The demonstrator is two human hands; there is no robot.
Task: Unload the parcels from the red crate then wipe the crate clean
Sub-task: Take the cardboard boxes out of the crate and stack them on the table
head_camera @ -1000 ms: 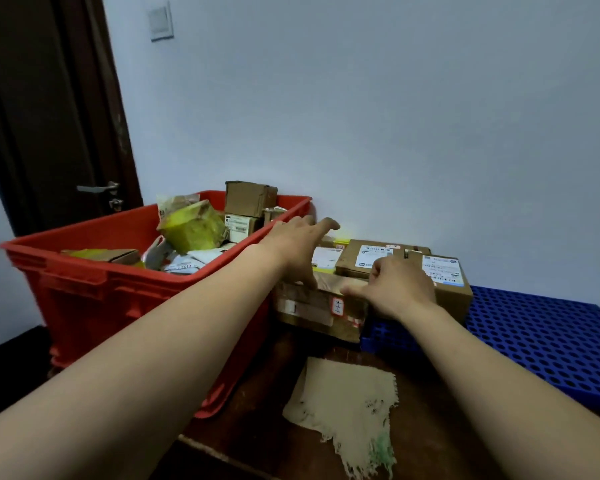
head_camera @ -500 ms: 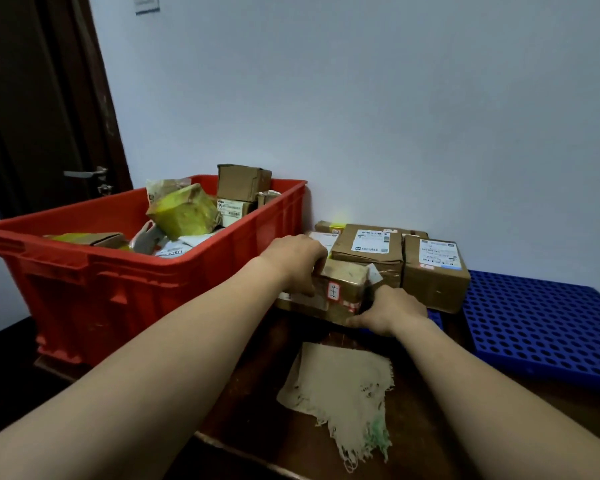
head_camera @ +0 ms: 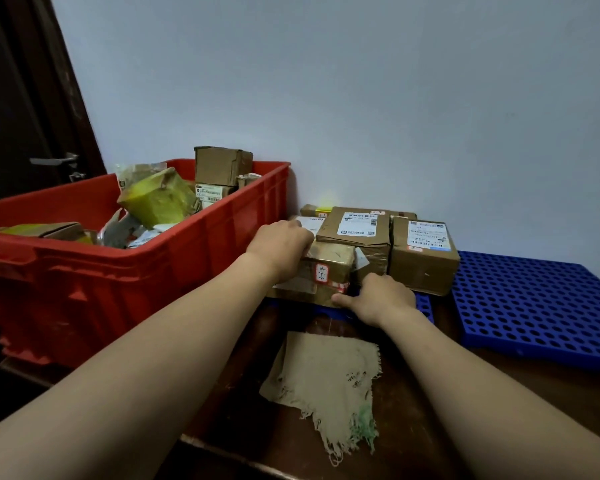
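Red crate [head_camera: 174, 258]: seen at the left of the dark counter [head_camera: 413, 410], close to the wall [head_camera: 361, 98]. Parcels are heaped inside it. A yellow-wrapped parcel [head_camera: 158, 197] is tilted near the middle. A brown cardboard box [head_camera: 222, 164] is propped above the rim at the far end. White pouches [head_camera: 142, 237] are piled against the right wall, and a flat box [head_camera: 59, 230] lies at the near left.

Taped parcel [head_camera: 329, 268]: found just to the right of the crate, at the front of a cluster of unloaded boxes. A red-bordered sticker with handwriting is noted on its front face.

Left hand [head_camera: 281, 244]: laid over the parcel's top left, with the fingers curled over the far edge.

Right hand [head_camera: 378, 296]: set at the parcel's lower right corner. The thumb is pressed along the bottom front edge and the fingers are wrapped round the side. The parcel is thus gripped by both hands.

Behind it a labelled box [head_camera: 355, 230] is touched by the parcel. A second labelled box [head_camera: 425, 258] stands just beside that, to the right. A small box [head_camera: 314, 211] is tucked against the wall.

Blue perforated panel [head_camera: 534, 306]: laid flat at the right of the counter. The edge of another blue panel [head_camera: 425, 303] is glimpsed under the boxes.

Frayed beige cloth [head_camera: 326, 375]: spread on the counter between the forearms, with a green stain at its ragged near corner.

Dark door with a metal handle [head_camera: 54, 160]: noted behind the crate.
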